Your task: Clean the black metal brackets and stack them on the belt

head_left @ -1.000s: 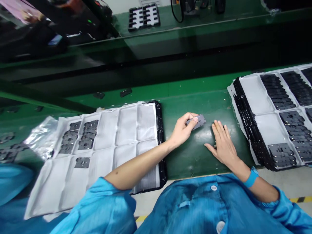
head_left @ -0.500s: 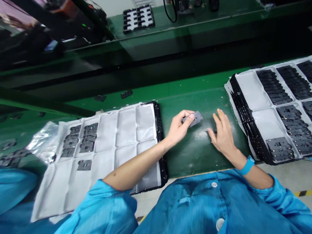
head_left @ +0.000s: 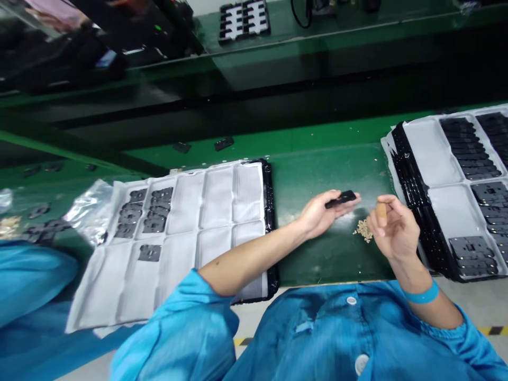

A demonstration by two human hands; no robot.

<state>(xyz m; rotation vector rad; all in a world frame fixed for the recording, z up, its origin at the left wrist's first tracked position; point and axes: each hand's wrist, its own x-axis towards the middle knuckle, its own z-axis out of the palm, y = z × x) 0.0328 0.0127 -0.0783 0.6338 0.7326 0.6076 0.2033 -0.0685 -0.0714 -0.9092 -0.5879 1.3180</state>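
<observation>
We had a small flat black plastic piece [head_left: 342, 199] in our left hand [head_left: 320, 214], palm up, thumb and fingers closed on it, over the glossy green table [head_left: 317, 259]. Our right hand [head_left: 396, 231] was near it, fingers curled in, w/ a tan cover [head_left: 381, 214] on one; couldn't tell if they pinched anything tiny. A loose heap of tiny beige bits [head_left: 362, 231] lay on the table just beside them. Re progress: prob. partway, we judged. On our left, the black-edged tray w/ white lining [head_left: 186, 198] held flat dark-grey plates [head_left: 129, 214] in 3 compartments: 2 far, 1 near, the near one w/ a single plate visible. On our right, the stacked black trays w/ white lining [head_left: 426, 153] bore longer rows of overlapping black plates [head_left: 470, 148], partly out of frame. The pc in hand sat in neither; couldn't tell how much was left.
</observation>
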